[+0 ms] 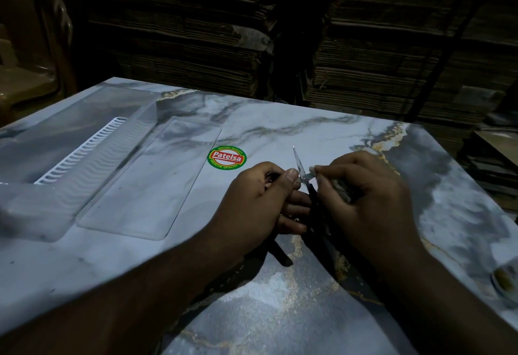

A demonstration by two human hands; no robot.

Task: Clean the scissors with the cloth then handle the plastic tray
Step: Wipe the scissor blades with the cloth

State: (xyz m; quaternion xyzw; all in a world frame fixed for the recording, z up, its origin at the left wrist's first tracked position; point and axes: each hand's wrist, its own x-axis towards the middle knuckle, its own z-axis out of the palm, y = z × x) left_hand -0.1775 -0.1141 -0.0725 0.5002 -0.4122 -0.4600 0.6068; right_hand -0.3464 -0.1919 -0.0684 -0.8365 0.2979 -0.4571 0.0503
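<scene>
My left hand (260, 200) grips the scissors (298, 162) near the pivot, thumb on top; the thin metal blades point up and away, and dark handles stick out below the hand. My right hand (364, 195) pinches a small grey cloth (340, 186) against one blade. Most of the cloth is hidden in my fingers. A clear plastic tray (145, 181) lies flat on the marble-pattern table (280, 312), left of both hands. A second, deeper clear tray part (56, 141) with a white ribbed strip (81, 153) sits further left.
A round green and red Patelsa sticker (226, 157) is stuck on the table just beyond my left hand. Stacks of flattened cardboard (378, 60) rise behind the table. A small round object (504, 279) lies at the table's right edge.
</scene>
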